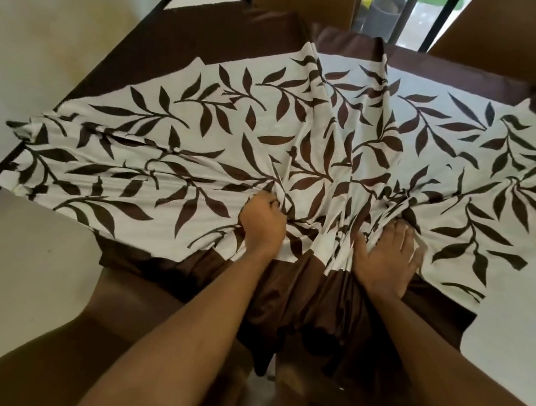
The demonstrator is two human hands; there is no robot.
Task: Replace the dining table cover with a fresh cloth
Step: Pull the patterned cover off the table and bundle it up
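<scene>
Left hand (262,221) grips a bunched fold of the leaf-print cloth (201,131), right hand (387,254) presses flat beside it; the cloth lies half gathered, so the job looks mid-way.

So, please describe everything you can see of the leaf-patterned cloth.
The cloth looks like soft woven fabric, white with dark brown leaf sprigs and a plain brown border. It lies on the table, bunched into folds that fan out from the near edge, where the border hangs down. The left hand grips a fold; the right hand lies on the gathered part.
</scene>
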